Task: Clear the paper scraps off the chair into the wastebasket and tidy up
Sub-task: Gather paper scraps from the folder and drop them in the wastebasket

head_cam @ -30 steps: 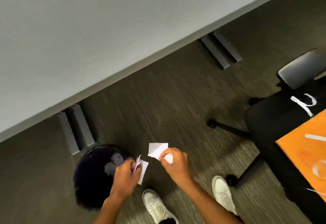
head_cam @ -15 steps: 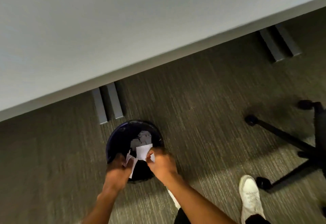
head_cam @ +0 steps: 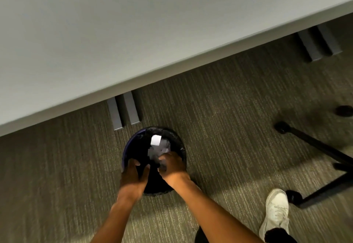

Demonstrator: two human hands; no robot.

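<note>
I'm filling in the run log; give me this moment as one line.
phase: dropping scraps | left hand: open over wastebasket | right hand: over wastebasket, grip unclear | paper scraps: inside wastebasket

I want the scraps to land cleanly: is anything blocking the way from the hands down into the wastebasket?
Nothing visible does. Both the left hand and right hand are directly over the open wastebasket, and paper scraps already lie inside it with no lid or cover.

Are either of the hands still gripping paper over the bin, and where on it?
Left hand looks open and holds nothing. Right hand is curled; whether it grips any paper scraps in the wastebasket cannot be told.
</note>
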